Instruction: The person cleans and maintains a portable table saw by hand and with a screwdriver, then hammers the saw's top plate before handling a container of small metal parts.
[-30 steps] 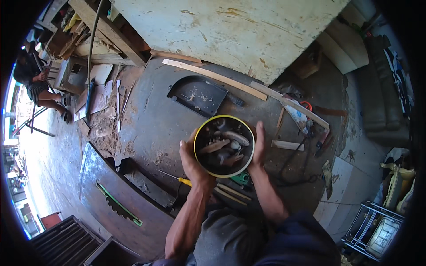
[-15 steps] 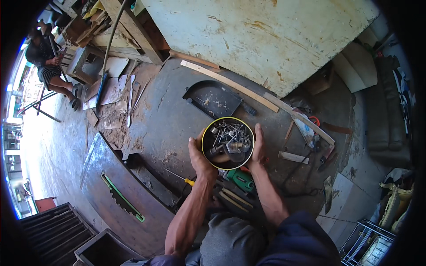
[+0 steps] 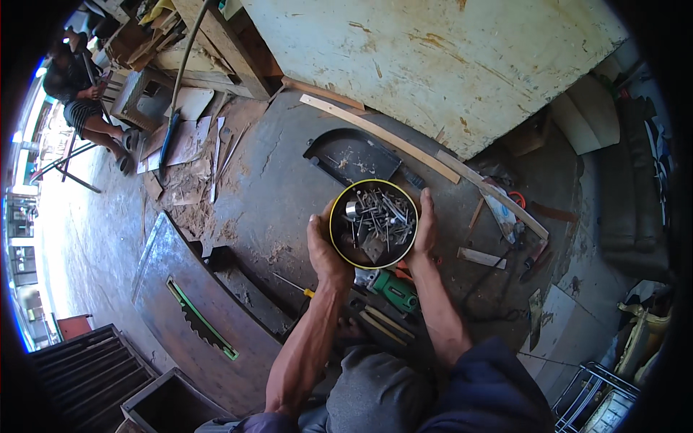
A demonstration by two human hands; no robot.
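My left hand (image 3: 328,249) and my right hand (image 3: 424,231) hold a round dark tin (image 3: 346,247) with a yellow rim between them, one on each side. The fingers wrap round its outside, partly hidden beneath it. Inside lie loose nails and screws (image 3: 388,216), heaped toward the far right, with a shiny metal ring-like piece (image 3: 353,209) at the left and a flat greyish piece (image 3: 372,247) near the front. Just beyond the tin, a black dustpan (image 3: 339,136) with scraps in it rests on the floor. Below the tin lies a green power tool (image 3: 398,291).
A yellow-handled screwdriver (image 3: 309,293) lies left of my forearm. At lower left stands a metal saw table (image 3: 170,289) with a toothed blade in a green-edged slot. Wood strips (image 3: 382,137) lie before a large stained panel (image 3: 433,65). A person (image 3: 79,94) sits far left.
Inside the tin the loose pieces have shifted toward the far right, and a brown piece at the front no longer shows. The tin has moved slightly farther away in the picture.
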